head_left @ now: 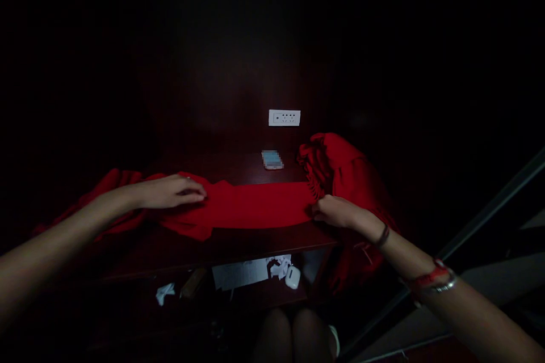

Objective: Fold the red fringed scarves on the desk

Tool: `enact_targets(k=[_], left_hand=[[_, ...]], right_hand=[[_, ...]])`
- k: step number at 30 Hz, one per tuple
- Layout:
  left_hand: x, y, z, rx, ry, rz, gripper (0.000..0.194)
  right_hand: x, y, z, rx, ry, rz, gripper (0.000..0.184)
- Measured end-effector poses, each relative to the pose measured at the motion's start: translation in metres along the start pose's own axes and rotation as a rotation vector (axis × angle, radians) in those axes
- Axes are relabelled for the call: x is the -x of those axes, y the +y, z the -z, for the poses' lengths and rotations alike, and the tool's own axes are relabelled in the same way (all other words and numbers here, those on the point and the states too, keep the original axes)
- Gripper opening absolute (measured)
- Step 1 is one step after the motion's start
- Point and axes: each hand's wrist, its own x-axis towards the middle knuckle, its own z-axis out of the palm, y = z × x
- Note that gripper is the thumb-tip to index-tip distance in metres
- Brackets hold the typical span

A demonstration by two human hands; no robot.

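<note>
A red scarf (259, 205) lies as a folded flat strip along the dark tabletop, its left part loose and rumpled. My left hand (172, 191) rests on that left part, palm down, with fingers stretched and the thumb apart. At the strip's right end, my right hand (334, 210) has its fingers curled around the cloth edge. Just behind it, more red fringed cloth (351, 167) is heaped and hangs over the table's right side. Whether the heap and the strip are one piece, I cannot tell.
A blurred bluish flat object (272, 160) lies behind the strip, below a white wall socket (284, 118). On the shelf underneath are papers (240, 274), crumpled tissue (165, 293) and a white earbud case (292, 277). My knees (292, 332) are below the table. The surroundings are very dark.
</note>
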Motion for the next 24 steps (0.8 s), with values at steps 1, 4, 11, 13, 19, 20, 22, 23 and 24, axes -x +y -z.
enact_targets(k=[1, 4, 11, 13, 19, 20, 22, 23, 24], left_hand=[[-0.011, 0.01, -0.007, -0.001, -0.013, 0.003, 0.049], [-0.048, 0.048, -0.034, -0.002, -0.044, 0.002, 0.052], [-0.081, 0.08, -0.086, -0.009, -0.171, 0.132, 0.054], [-0.077, 0.074, -0.088, -0.01, -0.187, 0.164, 0.055], [-0.072, 0.074, -0.082, -0.031, -0.198, 0.169, 0.054], [-0.072, 0.075, -0.082, -0.038, -0.199, 0.168, 0.054], [-0.073, 0.077, -0.082, -0.043, -0.197, 0.172, 0.054], [-0.073, 0.077, -0.082, -0.043, -0.194, 0.172, 0.054], [-0.073, 0.077, -0.082, -0.042, -0.192, 0.173, 0.054]], right_hand=[[-0.01, -0.002, 0.006, -0.046, -0.007, 0.017, 0.02], [-0.049, -0.017, 0.007, -0.172, 0.302, -0.009, 0.033], [-0.092, -0.032, -0.049, -0.273, 0.152, -0.152, 0.059], [-0.091, -0.028, -0.055, -0.273, 0.137, -0.179, 0.06], [-0.092, -0.025, -0.052, -0.294, 0.132, -0.201, 0.059], [-0.092, -0.024, -0.051, -0.3, 0.145, -0.201, 0.058], [-0.089, -0.021, -0.046, -0.299, 0.211, -0.23, 0.054], [-0.086, -0.019, -0.042, -0.285, 0.256, -0.269, 0.051], [-0.083, -0.015, -0.038, -0.26, 0.297, -0.321, 0.047]])
